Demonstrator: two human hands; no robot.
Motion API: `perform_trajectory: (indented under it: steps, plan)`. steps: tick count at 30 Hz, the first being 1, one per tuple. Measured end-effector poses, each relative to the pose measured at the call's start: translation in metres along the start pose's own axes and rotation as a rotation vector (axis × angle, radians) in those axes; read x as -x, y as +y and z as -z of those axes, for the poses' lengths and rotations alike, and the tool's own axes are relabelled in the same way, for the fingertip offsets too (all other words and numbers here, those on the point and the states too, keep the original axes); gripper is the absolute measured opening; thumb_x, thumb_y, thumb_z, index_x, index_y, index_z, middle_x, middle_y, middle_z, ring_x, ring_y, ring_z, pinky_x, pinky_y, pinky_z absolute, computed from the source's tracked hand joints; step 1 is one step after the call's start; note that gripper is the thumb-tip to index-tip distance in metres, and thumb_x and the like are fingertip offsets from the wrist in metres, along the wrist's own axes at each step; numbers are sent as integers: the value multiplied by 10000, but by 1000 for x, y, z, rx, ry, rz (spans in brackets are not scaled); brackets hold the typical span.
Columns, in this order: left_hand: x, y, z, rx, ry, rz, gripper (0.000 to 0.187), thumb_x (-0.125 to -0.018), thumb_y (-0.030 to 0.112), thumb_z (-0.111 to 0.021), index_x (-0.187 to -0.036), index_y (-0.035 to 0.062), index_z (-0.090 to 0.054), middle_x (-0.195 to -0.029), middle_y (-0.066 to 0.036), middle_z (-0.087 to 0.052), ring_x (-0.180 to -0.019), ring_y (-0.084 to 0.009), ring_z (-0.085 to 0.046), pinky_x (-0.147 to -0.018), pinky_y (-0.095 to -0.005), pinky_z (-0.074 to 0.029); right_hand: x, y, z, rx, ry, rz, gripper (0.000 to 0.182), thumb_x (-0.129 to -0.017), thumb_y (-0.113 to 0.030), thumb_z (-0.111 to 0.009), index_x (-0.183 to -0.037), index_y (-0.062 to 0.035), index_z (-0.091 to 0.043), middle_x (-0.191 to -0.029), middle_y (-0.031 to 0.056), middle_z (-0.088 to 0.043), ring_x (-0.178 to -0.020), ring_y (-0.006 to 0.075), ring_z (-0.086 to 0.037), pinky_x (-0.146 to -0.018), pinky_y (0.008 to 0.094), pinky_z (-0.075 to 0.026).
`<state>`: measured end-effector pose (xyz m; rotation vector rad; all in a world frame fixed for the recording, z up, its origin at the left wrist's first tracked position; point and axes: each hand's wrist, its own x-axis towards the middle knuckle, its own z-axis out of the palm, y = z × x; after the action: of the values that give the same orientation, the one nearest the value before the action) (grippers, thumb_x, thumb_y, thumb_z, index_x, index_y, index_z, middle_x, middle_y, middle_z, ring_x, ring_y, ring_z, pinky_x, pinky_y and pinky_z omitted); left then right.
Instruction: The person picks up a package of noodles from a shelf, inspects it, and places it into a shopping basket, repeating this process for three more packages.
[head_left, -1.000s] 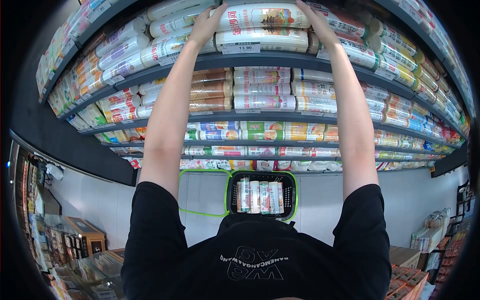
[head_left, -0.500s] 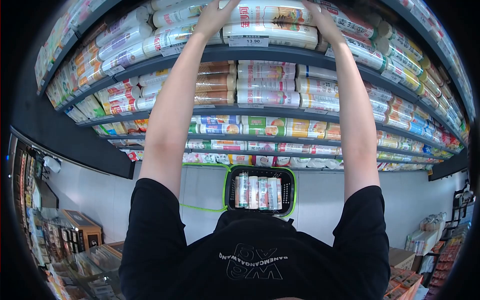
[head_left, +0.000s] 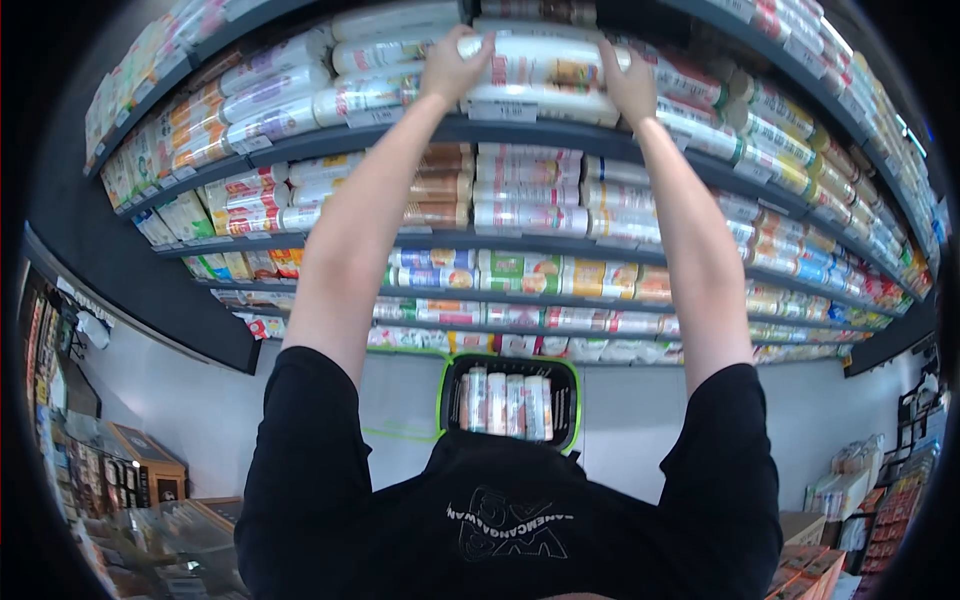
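Observation:
My left hand [head_left: 456, 66] and my right hand [head_left: 629, 86] reach up to a high shelf, one at each end of a white cylindrical noodle pack [head_left: 540, 62] with red print. Between them they grip the pack by its ends, the thumbs on its near side. It lies sideways on top of another white pack [head_left: 560, 105], just above a price tag [head_left: 502, 111]. The fingertips on the far side are partly hidden.
Shelves [head_left: 420, 240] hold rows of wrapped noodle packs around and below my hands. On the floor stands a black basket with a green rim [head_left: 578, 400], holding several packs [head_left: 515, 405]. Boxes [head_left: 150, 460] stand at the left.
My view has tilted upward, so the shelves and hands sit lower in the picture. Both hands remain at the ends of the pack, and more of the shelf behind it shows.

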<state>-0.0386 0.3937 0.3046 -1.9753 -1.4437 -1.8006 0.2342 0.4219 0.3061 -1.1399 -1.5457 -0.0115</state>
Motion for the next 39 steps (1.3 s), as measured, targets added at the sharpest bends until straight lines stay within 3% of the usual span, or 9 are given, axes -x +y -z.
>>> perform_trajectory:
  steps: [4,7,13,17,22,26,31,35,39]
  plan:
    - [53,21,22,244,93,-167,299,-825,297,-668,-959,34,-624,-889,-178,-663,-846,-308,-657,-755,-360,-505,47,-14,18,-282,112,57,393,-910,-417,-516,-1034,-68,-646,-932,231,-672,-951,379,-646,-830,394,-478]
    - [153,45,50,501,106,-14,239,-861,222,-633,-966,10,-596,-862,-99,-617,-820,-197,-596,-748,-322,-472,147,-27,44,-571,162,144,350,-948,-290,-478,-1095,20,-549,-941,85,-591,-841,162,-549,-774,298,-454]
    - [411,42,86,587,-150,869,152,-939,147,-569,-975,3,-603,-854,-24,-609,-812,-87,-547,-731,-241,-442,423,-9,76,-558,-377,-1036,418,-968,-408,-455,-1084,-21,-563,-898,74,-615,-697,118,-605,-478,243,-490]
    - [518,56,132,453,-291,1187,163,-937,151,-553,-970,1,-606,-860,-52,-628,-804,-109,-570,-740,-254,-459,531,-14,115,-457,-651,-1341,424,-970,-433,-437,-1063,-36,-553,-852,46,-585,-661,93,-568,-455,241,-438]
    - [496,95,170,406,-367,1105,232,-935,196,-519,-1026,-9,-578,-992,-99,-613,-914,-143,-561,-807,-277,-451,532,-26,133,-686,-648,-1419,410,-1001,-384,-360,-1121,-36,-542,-937,75,-589,-759,118,-592,-531,243,-457]
    - [422,141,185,716,-249,832,477,-921,378,-494,-1151,-39,-499,-1131,-185,-577,-1024,-218,-583,-911,-317,-451,451,-72,169,-864,-410,-896,581,-931,-523,-383,-1225,-31,-481,-1227,228,-525,-1086,295,-567,-833,380,-513]
    - [390,159,179,935,-249,949,515,-912,377,-512,-1210,-40,-451,-1151,-202,-569,-1073,-242,-585,-921,-350,-473,403,-95,184,-1058,-332,-768,801,-880,-601,-395,-1362,38,-359,-1277,306,-493,-1161,363,-549,-968,448,-461]
    - [436,127,170,862,-380,1425,365,-953,268,-489,-1200,0,-471,-1101,-141,-602,-993,-188,-620,-870,-308,-491,443,-53,171,-684,-700,-1290,598,-964,-499,-377,-1193,30,-538,-892,108,-665,-651,163,-631,-487,239,-454]
    - [476,110,171,599,-502,1366,304,-961,250,-485,-1137,2,-513,-1022,-130,-629,-950,-176,-631,-830,-286,-500,493,-44,163,-644,-748,-1399,454,-977,-421,-402,-1105,-7,-537,-824,68,-625,-587,115,-592,-440,215,-413]
